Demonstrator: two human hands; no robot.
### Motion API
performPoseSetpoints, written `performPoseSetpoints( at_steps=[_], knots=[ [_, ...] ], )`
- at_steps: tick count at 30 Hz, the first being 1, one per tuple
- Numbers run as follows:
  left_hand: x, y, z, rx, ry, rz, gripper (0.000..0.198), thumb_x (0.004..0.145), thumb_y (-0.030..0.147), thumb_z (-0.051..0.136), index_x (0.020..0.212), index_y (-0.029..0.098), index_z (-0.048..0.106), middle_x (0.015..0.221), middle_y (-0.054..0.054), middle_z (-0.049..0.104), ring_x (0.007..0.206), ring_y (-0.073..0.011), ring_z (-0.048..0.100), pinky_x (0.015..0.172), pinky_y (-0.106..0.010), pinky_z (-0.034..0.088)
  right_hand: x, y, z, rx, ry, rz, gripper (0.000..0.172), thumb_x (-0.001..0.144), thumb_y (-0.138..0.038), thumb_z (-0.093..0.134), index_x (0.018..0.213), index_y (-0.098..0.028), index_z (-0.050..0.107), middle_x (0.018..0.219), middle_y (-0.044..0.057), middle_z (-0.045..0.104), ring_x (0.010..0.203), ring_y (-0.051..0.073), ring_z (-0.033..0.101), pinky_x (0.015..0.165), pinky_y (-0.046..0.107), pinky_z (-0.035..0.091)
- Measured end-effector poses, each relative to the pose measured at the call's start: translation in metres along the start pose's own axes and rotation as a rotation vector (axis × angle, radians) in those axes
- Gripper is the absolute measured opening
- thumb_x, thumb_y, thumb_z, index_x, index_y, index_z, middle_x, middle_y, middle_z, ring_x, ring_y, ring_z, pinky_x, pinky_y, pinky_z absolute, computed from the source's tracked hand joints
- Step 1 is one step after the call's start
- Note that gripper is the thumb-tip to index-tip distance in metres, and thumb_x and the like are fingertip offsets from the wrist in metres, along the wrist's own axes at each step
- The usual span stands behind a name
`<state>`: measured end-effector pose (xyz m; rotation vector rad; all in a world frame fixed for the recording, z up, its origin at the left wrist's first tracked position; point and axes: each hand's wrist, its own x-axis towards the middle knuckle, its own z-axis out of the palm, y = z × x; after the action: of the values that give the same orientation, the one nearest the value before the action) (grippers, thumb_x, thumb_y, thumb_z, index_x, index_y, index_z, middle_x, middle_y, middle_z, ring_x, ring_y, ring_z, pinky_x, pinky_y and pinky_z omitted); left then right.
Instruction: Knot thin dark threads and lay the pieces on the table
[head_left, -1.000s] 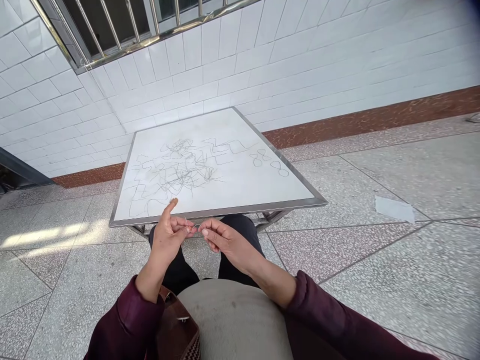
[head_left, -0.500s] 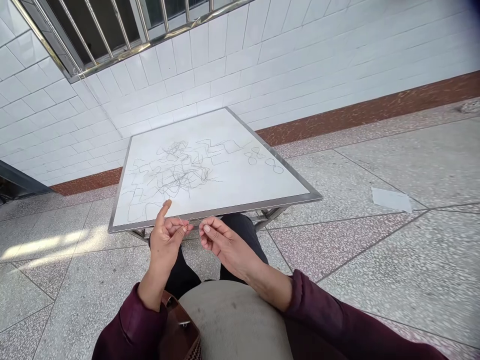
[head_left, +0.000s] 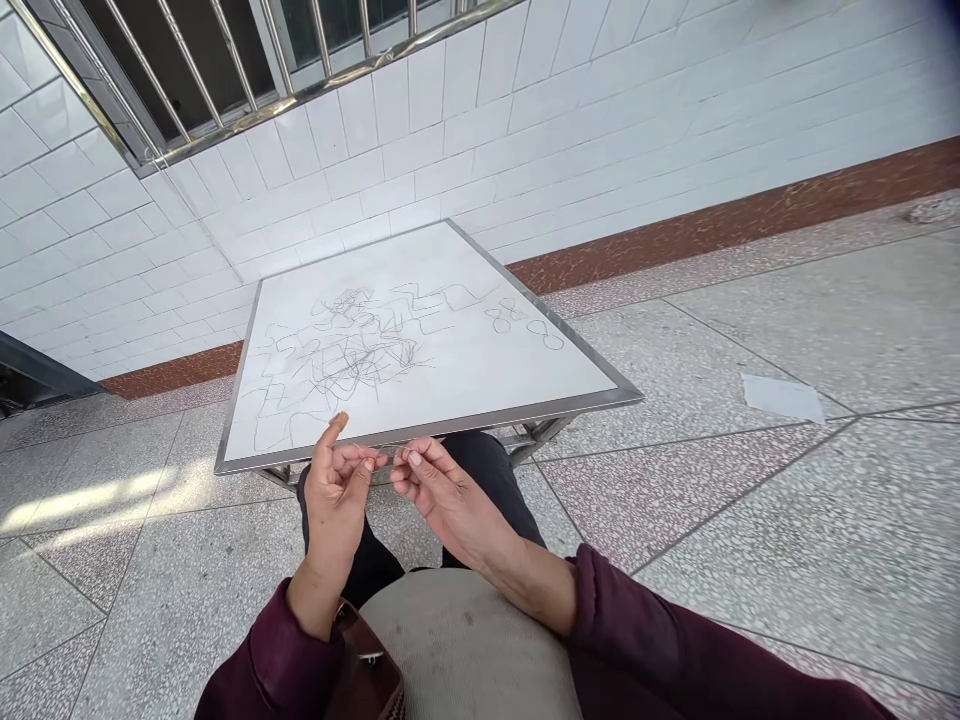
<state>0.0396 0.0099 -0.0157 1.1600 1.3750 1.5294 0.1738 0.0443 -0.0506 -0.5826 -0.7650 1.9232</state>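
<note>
My left hand (head_left: 339,490) pinches thumb and fingertips together just off the table's near edge, its index finger pointing up. Close beside it, my right hand (head_left: 454,500) is closed in a pinch too, the fingertips of both almost touching. Between them is a thin wire, mostly hidden by the fingers and hard to make out. Beyond the hands, a tangled heap of thin bent wires (head_left: 360,360) lies on the white table top (head_left: 480,375). At the right of the table are several wires bent into joined loops (head_left: 546,335).
A grey metal rim (head_left: 525,407) runs around the table. Behind it stands a white tiled wall (head_left: 600,150) with a barred window (head_left: 225,60). A pale flat piece (head_left: 784,398) lies on the speckled floor at right. A brown bag (head_left: 367,660) rests by my lap.
My right hand has shifted slightly left, closer to my left hand. Less of the thin wire shows between the fingertips. The wires on the table lie as before.
</note>
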Motion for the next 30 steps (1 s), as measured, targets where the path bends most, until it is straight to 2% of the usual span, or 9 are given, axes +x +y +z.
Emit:
performPoseSetpoints(
  at_steps=[5,10,17,21,23,26,30],
  knots=[
    [0.000,0.000,0.000,0.047,-0.002,0.017,0.052,0.091,0.030,0.061,0.139,0.023,0.043,0.092,-0.002,0.070,0.090,-0.0174,0.069,0.092,-0.035,0.052,0.001,0.001,0.000,0.068,-0.014,0.016,0.021,0.084,-0.042,0.072,0.084,-0.024,0.061,0.092,-0.001,0.061,0.087,0.011,0.060,0.087,0.027,0.050],
    [0.000,-0.001,-0.001,0.110,-0.039,0.040,0.051,0.092,0.030,0.060,0.140,0.023,0.044,0.095,-0.003,0.069,0.093,-0.0173,0.067,0.090,-0.033,0.052,0.001,0.000,0.000,0.025,0.012,0.023,0.026,0.082,-0.045,0.073,0.083,-0.024,0.058,0.092,0.000,0.063,0.091,0.014,0.062,0.091,0.031,0.051],
    [0.002,-0.004,-0.002,0.162,-0.056,0.012,0.052,0.091,0.030,0.061,0.140,0.025,0.045,0.098,-0.003,0.069,0.091,-0.0171,0.067,0.087,-0.033,0.053,0.004,0.001,-0.001,0.025,0.043,0.037,0.030,0.078,-0.046,0.075,0.084,-0.024,0.057,0.094,0.001,0.062,0.092,0.015,0.063,0.091,0.032,0.052],
    [0.004,-0.008,-0.004,0.222,-0.051,0.021,0.050,0.090,0.028,0.060,0.138,0.028,0.048,0.096,-0.003,0.069,0.090,-0.0175,0.068,0.086,-0.033,0.053,0.002,0.000,-0.001,-0.023,0.015,0.041,0.030,0.080,-0.049,0.073,0.084,-0.024,0.056,0.096,0.001,0.062,0.092,0.016,0.063,0.089,0.034,0.052],
    [0.006,-0.010,-0.006,0.278,-0.057,0.042,0.050,0.090,0.026,0.060,0.139,0.029,0.049,0.095,-0.002,0.070,0.087,-0.0171,0.068,0.084,-0.033,0.053,0.001,-0.002,-0.002,-0.096,-0.003,0.021,0.029,0.082,-0.049,0.070,0.086,-0.024,0.056,0.095,0.001,0.061,0.088,0.016,0.062,0.082,0.032,0.052],
    [0.008,-0.010,-0.009,0.346,-0.091,0.065,0.051,0.089,0.022,0.058,0.139,0.031,0.050,0.093,-0.002,0.070,0.085,-0.0173,0.067,0.084,-0.033,0.052,0.001,-0.007,-0.007,-0.332,-0.025,-0.035,0.028,0.086,-0.051,0.065,0.089,-0.024,0.058,0.092,0.001,0.060,0.080,0.015,0.058,0.072,0.030,0.049],
    [0.009,-0.006,-0.012,0.458,-0.198,0.114,0.056,0.088,0.013,0.053,0.140,0.034,0.049,0.094,-0.002,0.070,0.086,-0.0176,0.067,0.085,-0.034,0.051,0.003,-0.013,-0.015,-0.625,-0.099,-0.084,0.027,0.089,-0.051,0.060,0.091,-0.024,0.062,0.086,0.002,0.061,0.078,0.017,0.056,0.072,0.032,0.046]
  ],
)
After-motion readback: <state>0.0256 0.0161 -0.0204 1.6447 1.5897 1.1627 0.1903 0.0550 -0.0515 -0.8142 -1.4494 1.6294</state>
